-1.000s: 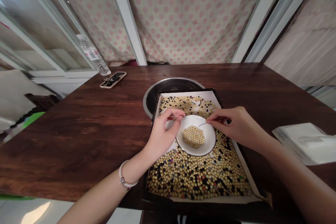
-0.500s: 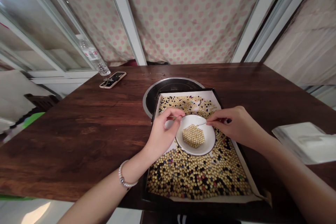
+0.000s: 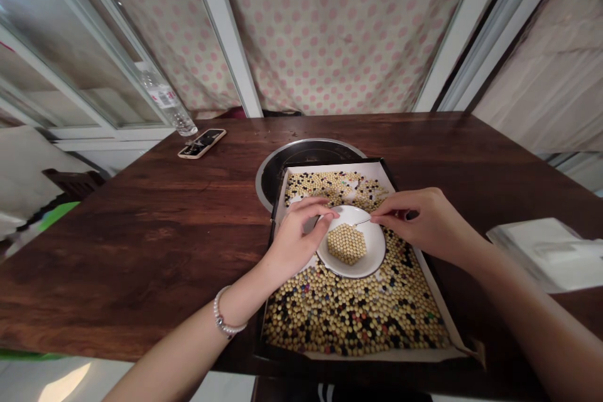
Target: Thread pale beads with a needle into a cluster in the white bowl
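A white bowl with a dark rim (image 3: pixel 377 254) holds a pool of pale beads (image 3: pixel 347 244) and stands on a shallow tray of mixed beads. My right hand (image 3: pixel 414 217) is closed in a pinch on a thin metal needle (image 3: pixel 362 222), whose tip reaches towards the pale beads. At the bowl's upper left edge is my left hand (image 3: pixel 301 226), its thumb and forefinger drawn together over the rim. Whatever those left fingertips hold is too small to make out.
Cream, black and a few coloured beads cover the tray (image 3: pixel 452 326). Behind it a round dark plate with a metal rim (image 3: pixel 268 169) is set on the wooden table (image 3: pixel 141 245). A phone (image 3: pixel 202 143) and a water bottle (image 3: pixel 172 107) stand back left; a white packet (image 3: pixel 541 251) lies right.
My left fingertips have shifted slightly right and down over the bowl's rim. The right hand with the needle stays almost where it was.
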Demonstrator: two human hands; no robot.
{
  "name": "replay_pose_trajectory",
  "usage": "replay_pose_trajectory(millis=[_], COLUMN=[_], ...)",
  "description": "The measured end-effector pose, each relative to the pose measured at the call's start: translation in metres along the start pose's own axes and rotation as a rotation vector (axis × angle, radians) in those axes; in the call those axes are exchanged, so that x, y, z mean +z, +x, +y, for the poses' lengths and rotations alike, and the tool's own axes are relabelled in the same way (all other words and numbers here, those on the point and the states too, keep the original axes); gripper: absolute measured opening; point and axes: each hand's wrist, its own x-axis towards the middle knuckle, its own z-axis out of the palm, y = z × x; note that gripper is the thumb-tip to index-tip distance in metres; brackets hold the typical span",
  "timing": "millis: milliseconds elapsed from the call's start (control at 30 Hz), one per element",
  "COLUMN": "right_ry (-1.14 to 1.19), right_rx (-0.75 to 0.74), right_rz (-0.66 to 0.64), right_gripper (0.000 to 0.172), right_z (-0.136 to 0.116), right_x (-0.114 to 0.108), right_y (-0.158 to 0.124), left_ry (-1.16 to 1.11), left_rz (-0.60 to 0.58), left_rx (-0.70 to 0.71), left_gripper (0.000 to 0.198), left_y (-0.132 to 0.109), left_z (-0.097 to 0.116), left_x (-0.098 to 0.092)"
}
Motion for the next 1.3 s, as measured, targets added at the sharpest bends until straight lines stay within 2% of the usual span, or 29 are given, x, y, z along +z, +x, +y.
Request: replay_pose_trajectory(millis=[600, 1300], right_ry=[-0.041, -0.025], right_rx=[0.001, -0.053], right_rz=[0.012, 0.042], right_gripper=[0.013, 0.019], right_z=[-0.0024, -0.0018], right_x=[-0.0035, -0.0044], right_y=[-0.0010, -0.0015], left_ry=[0.014, -0.004], left_rz=[-0.006, -0.021], left_rx=[-0.013, -0.024], left_gripper=[0.017, 0.017], left_y=[-0.0011, -0.0010], left_z=[-0.0035, -0.0029], left_x=[-0.0001, 0.0000])
